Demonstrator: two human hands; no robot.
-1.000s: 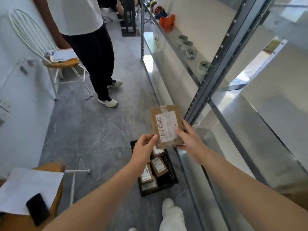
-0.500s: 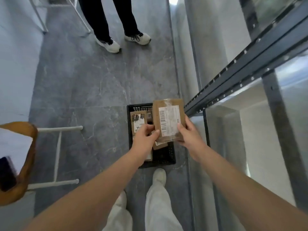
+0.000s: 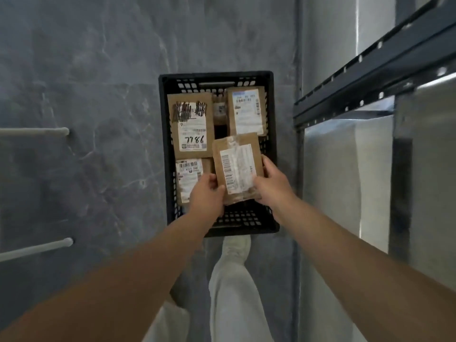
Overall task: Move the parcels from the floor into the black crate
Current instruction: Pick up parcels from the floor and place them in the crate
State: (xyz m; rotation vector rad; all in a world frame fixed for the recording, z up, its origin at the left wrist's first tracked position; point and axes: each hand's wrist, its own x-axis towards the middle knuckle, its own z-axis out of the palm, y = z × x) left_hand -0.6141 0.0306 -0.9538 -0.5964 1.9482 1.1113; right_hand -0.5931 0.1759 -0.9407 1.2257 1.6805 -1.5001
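The brown parcel [image 3: 236, 169] hung over the near right part of the black crate [image 3: 217, 76], label up, long axis running away from us along the crate's length. We held it by its near end: left hand [image 3: 206, 196] at the near left corner, right hand [image 3: 272, 185] along the right edge, fingers [image 3: 267, 162] of both clenched on it. Three labelled parcels lay flat below, two at the far end and one [image 3: 188, 180] near left. The open floor of the crate lay just beneath and toward us, so we judged the drop to be straight down. No loose parcels showed on the grey floor [image 3: 98, 95].
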